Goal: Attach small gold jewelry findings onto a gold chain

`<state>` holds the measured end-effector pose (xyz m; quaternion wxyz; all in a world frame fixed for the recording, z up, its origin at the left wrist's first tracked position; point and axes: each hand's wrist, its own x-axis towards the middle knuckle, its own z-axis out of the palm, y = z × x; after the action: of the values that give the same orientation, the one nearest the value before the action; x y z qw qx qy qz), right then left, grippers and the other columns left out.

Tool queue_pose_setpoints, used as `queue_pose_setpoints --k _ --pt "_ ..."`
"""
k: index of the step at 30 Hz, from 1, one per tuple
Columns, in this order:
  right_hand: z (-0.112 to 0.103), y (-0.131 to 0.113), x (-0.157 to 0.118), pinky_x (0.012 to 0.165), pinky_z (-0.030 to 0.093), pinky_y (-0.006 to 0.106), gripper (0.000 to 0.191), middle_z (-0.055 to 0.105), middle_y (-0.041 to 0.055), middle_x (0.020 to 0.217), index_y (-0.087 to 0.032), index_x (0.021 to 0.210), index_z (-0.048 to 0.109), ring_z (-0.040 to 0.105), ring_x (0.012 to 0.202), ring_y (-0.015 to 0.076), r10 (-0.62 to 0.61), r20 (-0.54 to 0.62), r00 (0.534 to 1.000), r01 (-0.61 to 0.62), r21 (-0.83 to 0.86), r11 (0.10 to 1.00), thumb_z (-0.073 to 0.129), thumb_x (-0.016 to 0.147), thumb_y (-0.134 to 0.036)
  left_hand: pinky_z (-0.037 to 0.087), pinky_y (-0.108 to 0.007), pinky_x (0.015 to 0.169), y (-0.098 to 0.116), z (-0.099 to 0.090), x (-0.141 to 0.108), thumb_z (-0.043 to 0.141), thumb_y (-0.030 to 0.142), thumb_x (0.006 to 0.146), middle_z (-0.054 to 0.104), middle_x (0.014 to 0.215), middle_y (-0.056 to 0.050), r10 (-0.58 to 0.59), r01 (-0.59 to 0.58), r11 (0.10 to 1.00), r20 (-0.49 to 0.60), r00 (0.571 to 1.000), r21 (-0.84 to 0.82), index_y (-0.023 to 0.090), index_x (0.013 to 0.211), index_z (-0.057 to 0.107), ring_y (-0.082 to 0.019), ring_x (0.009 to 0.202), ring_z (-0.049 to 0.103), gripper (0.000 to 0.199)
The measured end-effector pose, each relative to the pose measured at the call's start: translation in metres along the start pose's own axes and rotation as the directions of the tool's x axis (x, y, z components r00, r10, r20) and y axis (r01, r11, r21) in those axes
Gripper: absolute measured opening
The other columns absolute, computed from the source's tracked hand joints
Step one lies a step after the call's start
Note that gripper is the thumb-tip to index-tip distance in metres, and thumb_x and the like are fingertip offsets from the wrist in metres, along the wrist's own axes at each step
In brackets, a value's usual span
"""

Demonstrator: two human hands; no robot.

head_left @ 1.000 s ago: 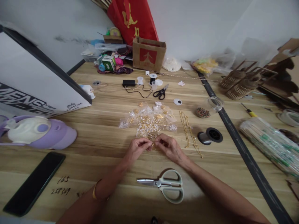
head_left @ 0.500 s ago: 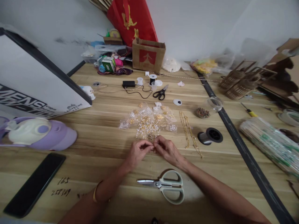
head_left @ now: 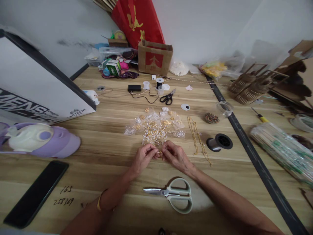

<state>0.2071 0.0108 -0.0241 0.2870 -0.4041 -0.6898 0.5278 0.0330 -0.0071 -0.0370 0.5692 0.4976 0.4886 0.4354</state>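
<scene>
A small gold-coloured jewellery piece (head_left: pixel 159 153) shows between my two hands; its exact kind is too small to tell. My left hand (head_left: pixel 143 158) is closed in a pinch at its left side. On the other side, my right hand (head_left: pixel 176 157) pinches at the same piece with thumb and fingers. Just beyond the fingertips lies a heap of gold and clear beads and findings (head_left: pixel 153 133), with small plastic bags (head_left: pixel 153 116) of more among them. Gold chains (head_left: pixel 195 135) lie right of the heap. Below my hands rest pale-green-handled scissors (head_left: pixel 169 193), blades pointing left.
To the right stand a wire spool (head_left: pixel 219 142) and a tipped clear jar (head_left: pixel 212 117) of beads. Black scissors (head_left: pixel 168 97) and thread spools (head_left: pixel 159 82) lie farther back. On the left are a phone (head_left: pixel 36 194), a purple cap (head_left: pixel 58 143) and a large box (head_left: pixel 36 81).
My hands have drawn slightly apart and the fingers have shifted. The gold piece between them is now visible. Things on the table stay where they were.
</scene>
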Motion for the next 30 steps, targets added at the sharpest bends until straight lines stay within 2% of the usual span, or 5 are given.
queue_pose_setpoints --k 11,19,25,30 --pt "-0.001 -0.007 -0.004 0.057 0.045 0.024 0.016 0.063 0.0000 0.065 -0.021 0.085 0.043 0.060 0.058 0.0137 -0.050 0.025 0.998 0.052 -0.077 0.996 0.036 0.095 -0.031 0.046 -0.023 0.057 0.003 0.002 -0.004 0.054 0.035 0.084 0.059 0.061 0.000 0.062 -0.065 0.990 0.028 0.998 0.124 0.016 0.071 0.051 -0.012 0.056 0.058 0.023" --pt "0.000 -0.004 -0.004 0.056 0.045 0.024 0.014 0.063 0.0004 0.067 -0.022 0.086 0.043 0.061 0.058 0.0138 -0.080 0.019 0.997 0.082 -0.129 0.988 0.035 0.095 -0.029 0.045 -0.022 0.055 -0.002 0.002 -0.004 0.057 0.035 0.082 0.057 0.059 0.002 0.064 -0.065 0.984 0.009 0.998 0.166 0.017 0.070 0.049 -0.011 0.053 0.056 0.022" --pt "-0.001 0.000 -0.001 0.057 0.048 0.024 0.016 0.064 0.0000 0.065 -0.021 0.085 0.043 0.063 0.058 0.0140 -0.049 -0.016 0.999 0.049 -0.027 0.998 0.037 0.095 -0.033 0.046 -0.024 0.061 -0.001 0.002 -0.004 0.054 0.034 0.083 0.060 0.064 0.000 0.047 -0.040 0.987 -0.039 0.998 0.158 0.016 0.071 0.052 -0.013 0.060 0.058 0.022" --pt "0.002 0.004 0.001 0.056 0.050 0.023 0.020 0.065 0.0010 0.070 -0.020 0.085 0.044 0.064 0.057 0.0127 -0.005 -0.021 1.000 0.007 0.068 0.998 0.040 0.094 -0.038 0.044 -0.025 0.069 0.002 0.001 -0.003 0.058 0.028 0.081 0.061 0.075 -0.003 0.153 -0.137 0.972 -0.073 0.985 0.188 0.016 0.068 0.057 -0.015 0.074 0.057 0.017"
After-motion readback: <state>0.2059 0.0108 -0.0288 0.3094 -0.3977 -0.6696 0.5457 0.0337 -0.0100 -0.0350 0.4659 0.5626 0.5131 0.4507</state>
